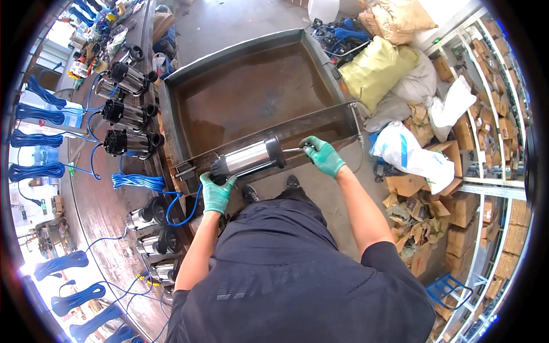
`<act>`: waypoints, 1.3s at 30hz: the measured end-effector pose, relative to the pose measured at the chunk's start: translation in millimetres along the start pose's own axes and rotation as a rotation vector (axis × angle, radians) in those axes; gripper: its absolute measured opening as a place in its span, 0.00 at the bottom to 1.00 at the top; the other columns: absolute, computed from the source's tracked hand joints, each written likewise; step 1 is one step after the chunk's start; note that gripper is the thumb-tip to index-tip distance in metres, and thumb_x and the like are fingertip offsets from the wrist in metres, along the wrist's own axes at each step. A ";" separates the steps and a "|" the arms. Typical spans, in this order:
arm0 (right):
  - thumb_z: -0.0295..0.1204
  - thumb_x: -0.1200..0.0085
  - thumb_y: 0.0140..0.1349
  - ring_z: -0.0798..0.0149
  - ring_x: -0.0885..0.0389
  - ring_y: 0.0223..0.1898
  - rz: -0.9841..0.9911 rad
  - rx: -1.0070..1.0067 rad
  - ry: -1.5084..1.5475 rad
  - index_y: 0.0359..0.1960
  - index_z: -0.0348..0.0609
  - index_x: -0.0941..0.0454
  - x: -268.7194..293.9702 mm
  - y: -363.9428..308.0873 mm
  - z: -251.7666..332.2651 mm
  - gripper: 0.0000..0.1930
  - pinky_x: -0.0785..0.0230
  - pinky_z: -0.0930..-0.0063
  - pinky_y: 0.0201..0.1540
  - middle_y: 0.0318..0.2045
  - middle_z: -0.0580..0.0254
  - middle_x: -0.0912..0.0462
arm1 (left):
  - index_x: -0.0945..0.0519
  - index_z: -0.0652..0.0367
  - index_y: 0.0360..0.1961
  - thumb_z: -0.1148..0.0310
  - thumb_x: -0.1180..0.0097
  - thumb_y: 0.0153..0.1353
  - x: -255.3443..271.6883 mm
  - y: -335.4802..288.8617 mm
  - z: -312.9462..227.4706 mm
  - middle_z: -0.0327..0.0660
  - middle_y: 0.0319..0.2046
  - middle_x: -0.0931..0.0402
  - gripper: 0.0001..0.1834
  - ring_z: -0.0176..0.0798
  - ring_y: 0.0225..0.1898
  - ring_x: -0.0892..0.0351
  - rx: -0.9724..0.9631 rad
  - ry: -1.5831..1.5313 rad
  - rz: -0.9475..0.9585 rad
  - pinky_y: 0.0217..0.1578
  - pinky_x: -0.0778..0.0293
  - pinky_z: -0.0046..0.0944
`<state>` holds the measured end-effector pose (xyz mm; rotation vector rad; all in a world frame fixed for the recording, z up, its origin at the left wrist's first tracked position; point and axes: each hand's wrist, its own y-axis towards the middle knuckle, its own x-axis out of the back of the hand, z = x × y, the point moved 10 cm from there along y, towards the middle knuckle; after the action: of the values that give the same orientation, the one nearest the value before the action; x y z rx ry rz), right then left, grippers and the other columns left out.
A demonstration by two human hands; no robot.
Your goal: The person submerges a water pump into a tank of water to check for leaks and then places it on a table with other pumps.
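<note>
A cylindrical steel pump (247,158) with black ends lies across the near rim of a large metal water tank (171,108). My left hand (216,192), in a green glove, grips the pump's black left end. In the same kind of glove, my right hand (322,155) holds a thin dark handle or rod sticking out of the pump's right end. A blue cable (182,207) trails from the pump's left end down toward the bench.
Brown water fills the tank. On the left a long bench (103,200) carries several steel pumps (131,143) and coils of blue cable (137,182). Sacks and bags (377,68) lie right of the tank. Shelves with cardboard boxes (486,114) line the right side.
</note>
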<state>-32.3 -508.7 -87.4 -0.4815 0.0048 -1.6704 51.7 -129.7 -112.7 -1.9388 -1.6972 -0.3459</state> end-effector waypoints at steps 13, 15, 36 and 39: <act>0.40 0.54 0.75 0.39 0.20 0.51 0.038 -0.101 -0.393 0.50 0.38 0.21 -15.1 37.2 -20.3 0.18 0.28 0.53 0.54 0.47 0.40 0.16 | 0.37 0.68 0.57 0.60 0.20 0.50 5.4 -0.7 -25.6 0.53 0.45 0.21 0.44 0.46 0.45 0.21 -0.020 0.159 0.042 0.50 0.24 0.42; 0.43 0.55 0.75 0.36 0.21 0.53 -0.090 -0.023 -0.427 0.51 0.36 0.21 -14.8 37.5 -15.2 0.21 0.29 0.50 0.55 0.49 0.38 0.17 | 0.38 0.69 0.58 0.59 0.20 0.50 5.4 1.5 -19.1 0.54 0.46 0.21 0.45 0.47 0.45 0.21 -0.010 0.150 0.055 0.51 0.24 0.43; 0.54 0.43 0.69 0.68 0.24 0.22 0.336 -0.349 0.403 0.39 0.41 0.19 -23.2 29.0 -39.6 0.25 0.30 0.71 0.26 0.22 0.66 0.22 | 0.38 0.68 0.59 0.59 0.20 0.51 6.2 -3.6 -29.2 0.52 0.46 0.20 0.45 0.46 0.47 0.20 -0.009 0.163 0.044 0.52 0.25 0.43; 0.58 0.51 0.72 0.73 0.35 0.18 0.159 -0.366 0.234 0.38 0.45 0.19 -25.6 40.6 -44.8 0.27 0.42 0.73 0.20 0.18 0.73 0.31 | 0.38 0.68 0.59 0.59 0.21 0.51 6.0 -4.1 -27.4 0.52 0.47 0.20 0.45 0.46 0.47 0.20 -0.003 0.165 0.042 0.53 0.25 0.43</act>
<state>-5.8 -503.3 -147.3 -0.5409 0.5151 -1.5639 52.9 -139.3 -86.1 -1.8898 -1.5497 -0.4789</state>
